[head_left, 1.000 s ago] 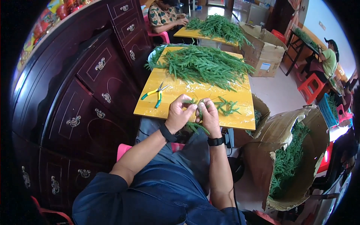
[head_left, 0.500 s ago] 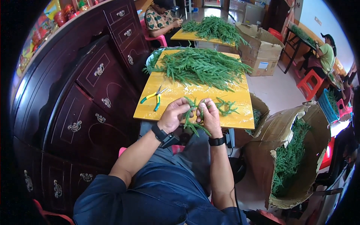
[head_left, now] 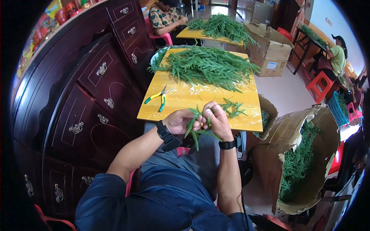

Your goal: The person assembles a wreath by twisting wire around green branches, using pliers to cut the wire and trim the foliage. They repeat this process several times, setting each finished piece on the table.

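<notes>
My left hand (head_left: 180, 121) is closed around a small green artificial pine sprig (head_left: 195, 134), whose tips hang below the fingers. Close against it, my right hand (head_left: 219, 122) pinches the same sprig near its upper part. Both hands hover at the front edge of the yellow table (head_left: 150, 111). Just beyond my right hand, a few loose sprigs (head_left: 233, 108) lie on the tabletop. Pliers (head_left: 160, 99) with yellow and green handles rest to the left, jaws pointing away. Farther back lies a big heap of green pine branches (head_left: 212, 68).
To the right stands a torn cardboard box (head_left: 269, 154) filled with green branches. A dark wooden cabinet (head_left: 96, 131) borders the left side. Beyond my table, one person (head_left: 165, 21) sits beside another table with a green pile; another person (head_left: 337, 56) sits at far right.
Both hands have come slightly lower and nearer to me, still together on the sprig. Its lower tips have swung down. The pliers and heap lie as before.
</notes>
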`<state>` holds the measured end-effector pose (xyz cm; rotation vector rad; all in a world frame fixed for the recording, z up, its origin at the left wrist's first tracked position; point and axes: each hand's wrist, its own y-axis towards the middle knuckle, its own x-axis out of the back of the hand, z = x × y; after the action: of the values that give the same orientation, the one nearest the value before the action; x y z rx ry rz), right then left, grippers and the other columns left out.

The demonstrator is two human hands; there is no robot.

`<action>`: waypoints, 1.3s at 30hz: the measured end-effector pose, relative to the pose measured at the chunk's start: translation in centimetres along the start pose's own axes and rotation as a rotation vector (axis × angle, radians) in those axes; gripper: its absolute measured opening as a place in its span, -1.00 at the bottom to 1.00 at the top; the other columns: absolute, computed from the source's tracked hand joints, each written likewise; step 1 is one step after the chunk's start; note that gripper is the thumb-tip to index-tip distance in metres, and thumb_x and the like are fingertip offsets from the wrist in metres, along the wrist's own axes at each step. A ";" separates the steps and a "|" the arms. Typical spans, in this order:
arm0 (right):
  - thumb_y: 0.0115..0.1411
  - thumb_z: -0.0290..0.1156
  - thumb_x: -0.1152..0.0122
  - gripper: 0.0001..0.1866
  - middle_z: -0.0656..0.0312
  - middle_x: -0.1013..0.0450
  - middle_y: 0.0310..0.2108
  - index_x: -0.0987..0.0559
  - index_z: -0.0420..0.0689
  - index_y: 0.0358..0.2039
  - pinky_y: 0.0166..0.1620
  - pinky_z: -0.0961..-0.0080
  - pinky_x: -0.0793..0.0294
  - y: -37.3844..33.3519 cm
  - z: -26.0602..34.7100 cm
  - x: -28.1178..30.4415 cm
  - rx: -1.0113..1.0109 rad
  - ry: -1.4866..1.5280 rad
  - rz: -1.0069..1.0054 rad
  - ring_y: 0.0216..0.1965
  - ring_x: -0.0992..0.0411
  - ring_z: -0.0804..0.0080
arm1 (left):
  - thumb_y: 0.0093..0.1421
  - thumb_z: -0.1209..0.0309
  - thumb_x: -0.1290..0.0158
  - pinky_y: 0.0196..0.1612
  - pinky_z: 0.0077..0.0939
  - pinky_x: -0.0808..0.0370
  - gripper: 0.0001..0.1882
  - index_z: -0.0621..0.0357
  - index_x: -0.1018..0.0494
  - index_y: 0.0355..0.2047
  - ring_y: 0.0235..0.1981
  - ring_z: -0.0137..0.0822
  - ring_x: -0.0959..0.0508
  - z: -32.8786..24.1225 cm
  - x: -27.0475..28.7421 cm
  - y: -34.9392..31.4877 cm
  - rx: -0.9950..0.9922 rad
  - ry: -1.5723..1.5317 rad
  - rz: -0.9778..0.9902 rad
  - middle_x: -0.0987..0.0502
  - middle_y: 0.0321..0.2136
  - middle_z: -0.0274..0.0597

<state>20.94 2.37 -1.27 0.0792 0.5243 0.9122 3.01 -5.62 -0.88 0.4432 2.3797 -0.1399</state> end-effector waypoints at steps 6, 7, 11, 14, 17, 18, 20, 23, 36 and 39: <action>0.40 -0.35 -0.06 -0.88 0.39 -0.35 -0.45 -0.40 -0.11 -0.25 -0.46 0.69 -0.37 -0.3 0.8 -0.1 -0.025 -0.014 0.108 -0.46 -0.34 0.67 | 0.29 0.06 -0.04 0.03 -0.30 -0.42 -0.54 0.30 -0.59 -0.29 -0.21 -0.09 -0.54 -0.1 0.6 0.3 0.064 -0.038 0.182 -0.56 -0.51 -0.18; 0.40 -0.35 -0.06 -0.88 0.39 -0.35 -0.45 -0.40 -0.11 -0.25 -0.46 0.69 -0.37 -0.3 0.9 -0.2 -0.026 -0.013 0.107 -0.46 -0.34 0.67 | 0.29 0.06 -0.04 0.03 -0.30 -0.42 -0.54 0.30 -0.59 -0.29 -0.21 -0.09 -0.54 0.1 0.7 0.2 0.065 -0.038 0.182 -0.56 -0.51 -0.18; 0.40 -0.35 -0.07 -0.87 0.39 -0.36 -0.46 -0.40 -0.11 -0.27 -0.46 0.70 -0.37 -0.4 1.4 -0.5 -0.049 -0.022 0.129 -0.47 -0.35 0.67 | 0.30 0.02 0.00 0.06 -0.30 -0.41 -0.50 0.30 -0.59 -0.28 -0.20 -0.08 -0.54 0.9 0.8 0.0 -0.005 -0.043 0.175 -0.58 -0.48 -0.16; 0.39 -0.36 -0.08 -0.87 0.39 -0.36 -0.47 -0.41 -0.12 -0.28 -0.45 0.69 -0.38 -0.4 1.6 -0.6 -0.062 -0.050 0.152 -0.47 -0.35 0.68 | 0.27 0.09 -0.09 0.11 -0.31 -0.39 -0.58 0.28 -0.60 -0.27 -0.17 -0.14 -0.56 0.7 0.5 -0.2 0.041 -0.123 0.214 -0.60 -0.45 -0.15; 0.39 -0.36 -0.08 -0.87 0.39 -0.36 -0.47 -0.42 -0.12 -0.29 -0.46 0.70 -0.38 -0.4 1.5 -0.5 -0.063 -0.052 0.159 -0.48 -0.35 0.68 | 0.22 0.18 -0.16 0.02 -0.32 -0.44 -0.68 0.25 -0.58 -0.33 -0.20 -0.19 -0.57 0.1 -0.5 -0.3 0.088 -0.018 0.079 -0.59 -0.47 -0.20; 0.39 -0.36 -0.08 -0.87 0.38 -0.36 -0.47 -0.42 -0.12 -0.29 -0.46 0.70 -0.38 -0.4 1.4 -0.5 -0.063 -0.053 0.163 -0.48 -0.35 0.69 | 0.20 0.22 -0.20 -0.02 -0.32 -0.46 -0.72 0.23 -0.57 -0.36 -0.21 -0.21 -0.58 -0.2 -0.9 -0.3 0.111 0.034 0.011 -0.58 -0.48 -0.23; 0.39 -0.36 -0.08 -0.87 0.39 -0.36 -0.48 -0.42 -0.12 -0.29 -0.47 0.70 -0.38 -0.4 1.2 -0.4 -0.067 -0.072 0.135 -0.49 -0.34 0.69 | 0.17 0.28 -0.20 -0.10 -0.32 -0.47 -0.78 0.21 -0.56 -0.39 -0.26 -0.20 -0.58 -1.1 -1.1 -0.2 0.120 0.191 -0.038 -0.59 -0.46 -0.20; 0.39 -0.36 -0.08 -0.87 0.39 -0.36 -0.49 -0.43 -0.13 -0.28 -0.50 0.71 -0.37 -0.1 0.7 -0.4 -0.076 -0.108 0.082 -0.52 -0.34 0.70 | 0.12 0.40 -0.21 -0.24 -0.33 -0.49 -0.88 0.17 -0.54 -0.45 -0.35 -0.17 -0.59 -2.1 -1.7 -0.2 0.135 0.504 -0.140 -0.61 -0.43 -0.14; 0.38 -0.37 -0.07 -0.88 0.39 -0.36 -0.50 -0.43 -0.14 -0.26 -0.55 0.73 -0.37 0.9 -1.8 -0.7 -0.148 -0.296 -0.171 -0.57 -0.35 0.69 | 0.14 0.45 -0.12 -0.42 -0.41 -0.48 -0.92 0.18 -0.54 -0.37 -0.50 -0.20 -0.60 -0.4 -0.7 -0.2 -0.185 1.446 -0.566 -0.60 -0.50 -0.14; 0.38 -0.39 -0.07 -0.89 0.38 -0.39 -0.48 -0.43 -0.14 -0.27 -0.54 0.73 -0.36 0.6 -1.3 -0.1 -0.148 -0.208 -0.069 -0.54 -0.37 0.69 | 0.20 0.39 -0.16 -0.41 -0.54 -0.48 -0.84 0.24 -0.55 -0.31 -0.45 -0.33 -0.62 -0.4 1.5 -1.2 -0.068 0.896 -0.365 -0.62 -0.41 -0.21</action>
<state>19.88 2.47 -2.23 0.0216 0.2639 0.8609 1.26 -6.19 -1.58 0.0069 3.3207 -0.0186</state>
